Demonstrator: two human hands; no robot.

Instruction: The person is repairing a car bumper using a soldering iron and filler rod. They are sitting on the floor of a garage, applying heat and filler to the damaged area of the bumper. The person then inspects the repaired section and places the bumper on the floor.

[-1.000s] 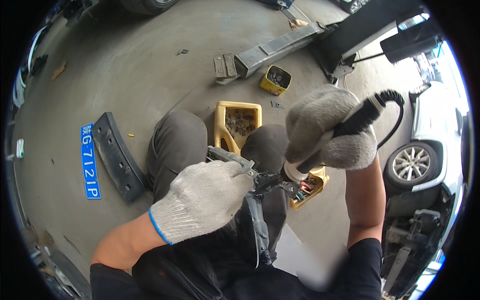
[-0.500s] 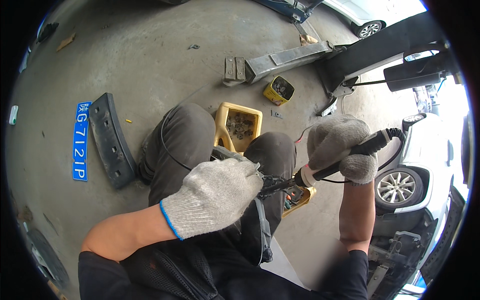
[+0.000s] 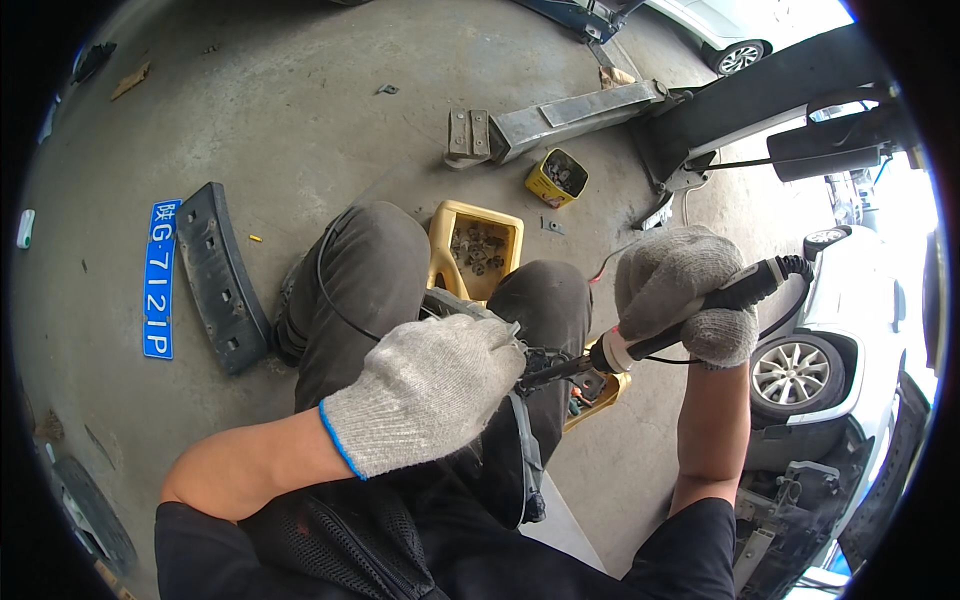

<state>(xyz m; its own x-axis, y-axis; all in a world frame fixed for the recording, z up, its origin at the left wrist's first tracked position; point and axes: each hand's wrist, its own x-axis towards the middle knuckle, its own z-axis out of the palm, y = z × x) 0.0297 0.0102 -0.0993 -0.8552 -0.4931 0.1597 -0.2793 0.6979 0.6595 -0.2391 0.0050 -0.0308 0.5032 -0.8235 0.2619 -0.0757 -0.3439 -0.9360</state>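
My left hand [image 3: 425,395], in a knitted grey glove with blue cuff, is closed on a long grey part [image 3: 527,440] lying over my lap between the dark-trousered knees. My right hand [image 3: 685,295], also gloved, grips a black corded hand tool [image 3: 742,292] with a white collar. The tool slants down-left, and its dark front end reaches the part beside my left fingertips; whether it touches is hard to tell. Behind the part sits a yellow cut-open jug [image 3: 518,245] holding small dark pieces. A second yellow container [image 3: 610,400] with hand tools is partly hidden under the tool.
Left on the floor lie a blue licence plate [image 3: 159,280] and a curved black strip [image 3: 222,280]. Ahead are a small yellow tin [image 3: 548,185], a metal lift arm [image 3: 565,125] and its dark post [image 3: 750,70]. A white car's wheel [image 3: 790,375] stands at the right.
Since a second ago the view has shifted and tilted, and my right hand holds the tool at a slightly flatter angle. Over the last half second almost nothing has moved.
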